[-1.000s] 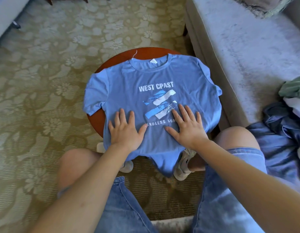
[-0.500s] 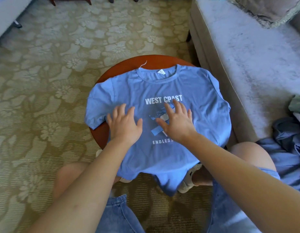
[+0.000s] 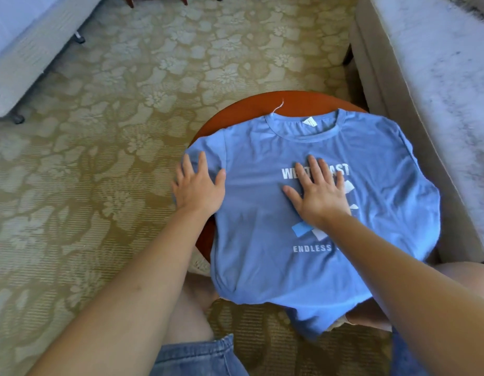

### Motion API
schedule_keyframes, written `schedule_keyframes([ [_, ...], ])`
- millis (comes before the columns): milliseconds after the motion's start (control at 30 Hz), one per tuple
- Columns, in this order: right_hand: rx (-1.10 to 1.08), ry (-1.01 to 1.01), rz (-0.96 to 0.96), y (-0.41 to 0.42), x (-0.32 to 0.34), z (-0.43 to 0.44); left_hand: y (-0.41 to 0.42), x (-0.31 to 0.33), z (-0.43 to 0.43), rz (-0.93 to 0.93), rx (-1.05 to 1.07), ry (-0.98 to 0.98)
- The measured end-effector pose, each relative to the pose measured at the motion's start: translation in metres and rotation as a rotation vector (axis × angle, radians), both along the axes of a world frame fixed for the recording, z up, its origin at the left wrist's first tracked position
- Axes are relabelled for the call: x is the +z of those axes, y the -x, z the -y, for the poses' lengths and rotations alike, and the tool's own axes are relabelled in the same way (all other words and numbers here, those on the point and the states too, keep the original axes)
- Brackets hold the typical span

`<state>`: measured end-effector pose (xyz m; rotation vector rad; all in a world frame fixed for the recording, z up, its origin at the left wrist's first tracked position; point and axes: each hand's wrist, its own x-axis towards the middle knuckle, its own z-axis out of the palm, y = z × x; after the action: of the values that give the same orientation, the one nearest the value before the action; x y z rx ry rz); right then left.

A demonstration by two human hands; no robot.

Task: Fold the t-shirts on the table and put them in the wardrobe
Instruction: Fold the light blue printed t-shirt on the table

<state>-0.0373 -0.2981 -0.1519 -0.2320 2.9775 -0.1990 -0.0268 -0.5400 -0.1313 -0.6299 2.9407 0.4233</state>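
A light blue t-shirt [image 3: 262,240] with white lettering lies face up, spread over a small round red-brown table [image 3: 251,107]. Its hem hangs off the near edge. My left hand [image 3: 198,185] lies flat with fingers spread on the shirt's left sleeve at the table's left edge. My right hand [image 3: 319,194] presses flat on the chest print, covering part of the lettering. Neither hand grips the cloth.
A grey sofa [image 3: 431,77] stands close along the table's right side. A pale bed frame on castors [image 3: 26,58] sits at the far left. Patterned carpet [image 3: 113,158] covers the floor. My knees in denim shorts [image 3: 197,356] are just below the table.
Both hands slid up the shirt from the lower print. My left hand moved out leftward onto the sleeve; my right moved up onto the lettering. The view shifted left.
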Motion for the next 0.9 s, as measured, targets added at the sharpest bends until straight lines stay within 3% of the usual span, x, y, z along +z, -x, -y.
schedule_keyframes([
  [267,-0.085,-0.027,-0.002,0.000,-0.002,-0.028,-0.001,-0.008,0.004,0.013,0.186,-0.113],
  [500,-0.085,-0.033,0.004,0.000,-0.004,-0.027,-0.004,-0.014,0.000,-0.029,0.273,-0.076],
  [900,-0.079,-0.021,-0.011,0.000,-0.005,-0.028,-0.006,-0.016,0.000,-0.227,0.204,-0.013],
])
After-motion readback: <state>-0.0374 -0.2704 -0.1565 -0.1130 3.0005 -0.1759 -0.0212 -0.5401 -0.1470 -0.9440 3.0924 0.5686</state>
